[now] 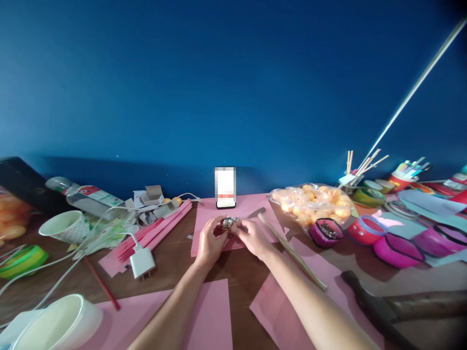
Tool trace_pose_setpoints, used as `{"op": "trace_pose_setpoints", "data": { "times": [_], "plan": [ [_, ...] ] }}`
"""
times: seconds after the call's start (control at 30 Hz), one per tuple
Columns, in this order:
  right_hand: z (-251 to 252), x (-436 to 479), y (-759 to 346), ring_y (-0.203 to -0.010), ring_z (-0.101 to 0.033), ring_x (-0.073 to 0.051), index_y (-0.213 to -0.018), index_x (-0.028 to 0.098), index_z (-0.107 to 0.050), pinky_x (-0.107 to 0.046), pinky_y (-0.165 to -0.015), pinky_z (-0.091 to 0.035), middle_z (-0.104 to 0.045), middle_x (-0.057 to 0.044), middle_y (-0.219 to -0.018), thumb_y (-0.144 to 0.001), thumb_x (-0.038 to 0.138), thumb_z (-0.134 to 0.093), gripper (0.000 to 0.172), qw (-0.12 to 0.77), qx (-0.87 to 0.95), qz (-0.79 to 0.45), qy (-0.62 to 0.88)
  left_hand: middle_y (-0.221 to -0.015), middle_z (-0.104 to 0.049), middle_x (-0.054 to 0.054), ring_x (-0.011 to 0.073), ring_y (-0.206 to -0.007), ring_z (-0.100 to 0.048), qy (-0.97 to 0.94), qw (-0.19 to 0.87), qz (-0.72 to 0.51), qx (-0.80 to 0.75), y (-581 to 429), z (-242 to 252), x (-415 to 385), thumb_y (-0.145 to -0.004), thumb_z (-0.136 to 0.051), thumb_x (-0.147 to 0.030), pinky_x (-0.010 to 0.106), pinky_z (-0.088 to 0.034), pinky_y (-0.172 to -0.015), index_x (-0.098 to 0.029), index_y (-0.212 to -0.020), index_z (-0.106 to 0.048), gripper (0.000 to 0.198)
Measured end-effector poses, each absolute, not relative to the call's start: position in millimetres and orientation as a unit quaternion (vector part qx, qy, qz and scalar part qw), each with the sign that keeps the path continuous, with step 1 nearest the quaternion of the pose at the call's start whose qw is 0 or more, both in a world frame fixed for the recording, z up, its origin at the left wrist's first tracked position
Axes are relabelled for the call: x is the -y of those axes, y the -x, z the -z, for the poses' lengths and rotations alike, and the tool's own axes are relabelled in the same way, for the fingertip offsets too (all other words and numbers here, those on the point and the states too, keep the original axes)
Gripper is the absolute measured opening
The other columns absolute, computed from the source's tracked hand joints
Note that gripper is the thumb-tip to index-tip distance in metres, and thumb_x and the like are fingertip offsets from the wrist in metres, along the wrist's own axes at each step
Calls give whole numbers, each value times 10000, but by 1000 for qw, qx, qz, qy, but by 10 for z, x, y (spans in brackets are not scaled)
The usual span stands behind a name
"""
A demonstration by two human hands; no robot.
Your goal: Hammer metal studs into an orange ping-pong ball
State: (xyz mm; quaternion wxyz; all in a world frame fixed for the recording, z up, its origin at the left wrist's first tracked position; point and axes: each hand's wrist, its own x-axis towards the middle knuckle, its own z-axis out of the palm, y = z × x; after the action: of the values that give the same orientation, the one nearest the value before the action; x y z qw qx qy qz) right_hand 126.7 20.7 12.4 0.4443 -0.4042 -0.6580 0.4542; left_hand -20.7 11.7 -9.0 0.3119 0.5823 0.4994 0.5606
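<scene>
Between my hands, above pink paper (204, 211), is a small shiny gold-and-silver metallic object (228, 223); its exact kind is too small to make out. My left hand (209, 243) grips its left side, thumb and fingers closed around it. On the other side, the fingers of my right hand (253, 237) pinch its silvery right end. Fingertips hide part of the object. Just behind it, a phone (225, 187) with a blurred screen stands upright. Pale wooden sticks (292, 250) lie right of my right hand.
A bag of orange balls (310, 201) and a purple bowl of small metal bits (326, 232) sit to the right, with a hammer (401, 304) nearer. At left are a white charger (142, 262), cables, a plastic bottle (91, 194) and a paper cup (60, 321).
</scene>
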Motion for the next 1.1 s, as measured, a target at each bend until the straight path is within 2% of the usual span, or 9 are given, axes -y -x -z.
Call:
{"op": "trace_pose_setpoints", "data": {
  "times": [0.43, 1.1],
  "plan": [
    [-120, -195, -1251, -620, -565, -146, -700, 161, -604, -242, -592, -434, -621, -1, -657, -754, 354, -562, 205, 439, 643, -441, 446, -983, -625, 48, 183, -870, -621, -599, 290, -557, -497, 211, 100, -121, -663, -591, -138, 309, -509, -774, -206, -1053, -585, 395],
    [-162, -148, -1232, -629, -598, -159, -677, 165, -602, -245, -580, -431, -648, -7, -658, -717, 324, -592, 164, 451, 623, -430, 473, -963, -627, 48, 179, -852, -624, -605, 298, -550, -494, 197, 54, -81, -674, -576, -125, 317, -514, -768, -205, -1035, -581, 370]
  ]
}}
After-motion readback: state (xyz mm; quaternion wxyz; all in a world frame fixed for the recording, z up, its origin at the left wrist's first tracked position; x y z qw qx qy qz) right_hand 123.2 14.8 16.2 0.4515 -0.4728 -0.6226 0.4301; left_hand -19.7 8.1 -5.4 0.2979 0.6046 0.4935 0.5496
